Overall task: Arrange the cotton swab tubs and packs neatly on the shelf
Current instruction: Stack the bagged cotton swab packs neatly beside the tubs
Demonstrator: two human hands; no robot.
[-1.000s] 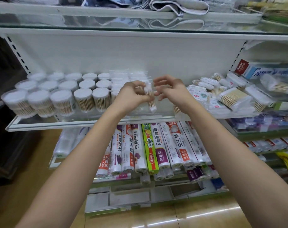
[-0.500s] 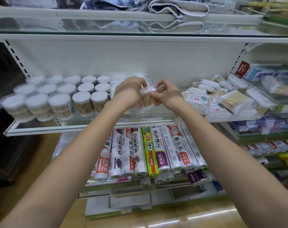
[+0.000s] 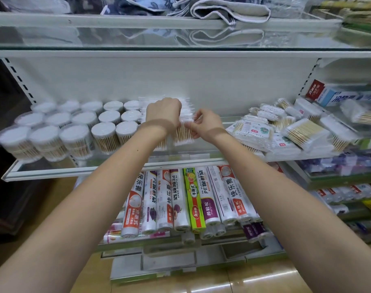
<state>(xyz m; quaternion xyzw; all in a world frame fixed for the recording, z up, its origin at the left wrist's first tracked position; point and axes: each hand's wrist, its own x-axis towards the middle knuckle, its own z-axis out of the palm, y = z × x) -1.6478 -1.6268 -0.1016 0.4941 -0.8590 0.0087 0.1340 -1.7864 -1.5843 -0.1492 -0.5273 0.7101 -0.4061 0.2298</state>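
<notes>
Right now a clear pack of cotton swabs point(image 3: 183, 134) stands upright in the middle of the glass shelf point(image 3: 78, 169), at the front of a row of similar packs point(image 3: 186, 106) running toward the back wall. The right hand point(image 3: 206, 123) pinches its top edge with fingers clamped on the wrapper; the left hand point(image 3: 163, 114) curls over the packs just beside it, though its fingertips are hidden, so that grip cannot be told for sure. Toward the left edge, the round tubs point(image 3: 74, 125) already sit in tidy rows. Toward the right edge, a loose heap of packs point(image 3: 286, 127) lies tilted and overlapping, so I judge the task roughly half done, with that heap left.
</notes>
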